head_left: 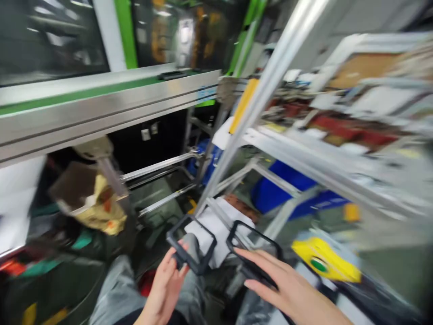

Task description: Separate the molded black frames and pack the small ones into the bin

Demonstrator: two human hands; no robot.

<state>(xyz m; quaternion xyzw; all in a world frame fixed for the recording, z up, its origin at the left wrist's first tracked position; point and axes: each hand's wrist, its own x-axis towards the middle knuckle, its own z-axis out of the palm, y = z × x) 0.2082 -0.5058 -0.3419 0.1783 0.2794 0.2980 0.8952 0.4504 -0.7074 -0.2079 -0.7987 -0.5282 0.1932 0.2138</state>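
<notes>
The picture is blurred by motion. My left hand grips a black rectangular plastic frame by its lower corner. My right hand holds a second black frame from below, fingers stretched along its underside. Both frames are open in the middle and sit side by side, a little apart, above my lap in grey trousers.
A conveyor with a green belt and metal side rail runs across the upper left. A slanted aluminium post rises in the middle. Blue bins sit under a cluttered shelf at right. A yellow box with a green button lies lower right.
</notes>
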